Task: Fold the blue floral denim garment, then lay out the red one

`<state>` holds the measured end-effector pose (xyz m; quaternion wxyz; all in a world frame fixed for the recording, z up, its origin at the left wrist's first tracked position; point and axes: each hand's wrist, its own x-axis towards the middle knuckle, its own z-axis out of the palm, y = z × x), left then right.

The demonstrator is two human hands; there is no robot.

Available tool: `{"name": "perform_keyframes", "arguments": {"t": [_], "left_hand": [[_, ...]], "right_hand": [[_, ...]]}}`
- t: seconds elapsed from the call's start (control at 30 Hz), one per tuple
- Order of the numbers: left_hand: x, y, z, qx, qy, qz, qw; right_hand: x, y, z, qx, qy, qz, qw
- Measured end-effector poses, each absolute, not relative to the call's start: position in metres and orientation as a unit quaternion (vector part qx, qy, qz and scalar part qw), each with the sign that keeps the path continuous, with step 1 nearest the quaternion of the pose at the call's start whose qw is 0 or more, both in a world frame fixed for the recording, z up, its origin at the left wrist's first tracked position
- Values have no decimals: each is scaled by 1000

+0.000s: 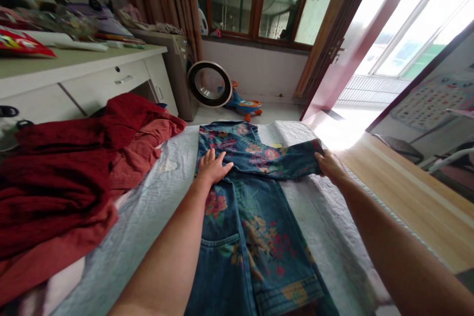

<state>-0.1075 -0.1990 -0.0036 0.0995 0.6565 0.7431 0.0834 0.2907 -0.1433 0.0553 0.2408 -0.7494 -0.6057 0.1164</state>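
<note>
A blue denim jacket (259,207) printed with red, pink and yellow flowers lies spread on a pale quilted bed cover (148,217). One of its sleeves (292,160) stretches out to the right. On the upper part of the jacket rests my left hand (214,167), palm down with fingers apart. My right hand (330,165) grips the cuff end of that sleeve, its fingers closed around the denim. The jacket's lower edge runs out of view at the bottom.
Heaped red bedding (66,177) covers the bed's left side. Behind it stand a cluttered white desk (107,76) and a washing machine (181,74) with its round door (210,84) open. A blue and orange ride-on toy (244,103) sits beyond the bed. Wooden flooring (407,187) lies right.
</note>
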Motion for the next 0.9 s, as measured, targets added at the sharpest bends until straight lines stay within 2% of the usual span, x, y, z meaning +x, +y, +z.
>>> {"name": "perform_keyframes", "arguments": {"t": [0.1,0.3,0.4,0.47,0.53,0.7,0.9], "left_hand": [[-110,-197,-3,649,746,98,111],[-114,-193,-6,649,747,114,90],[-114,-194,-7,658,741,103,85],[-114,-194,-6,657,742,99,90],[-113,-195,-5,657,742,96,97],[-113,-197,-2,658,738,97,109],[-112,-198,1,657,738,98,117]], "right_hand": [[290,-155,58,-759,-596,70,253],[287,-178,55,-769,-623,-59,132],[256,-180,61,-752,-637,-108,128],[220,-178,65,-711,-687,-74,129],[177,-177,66,-644,-757,11,109],[88,-199,44,-505,-854,101,79],[104,-227,17,-522,-847,101,17]]}}
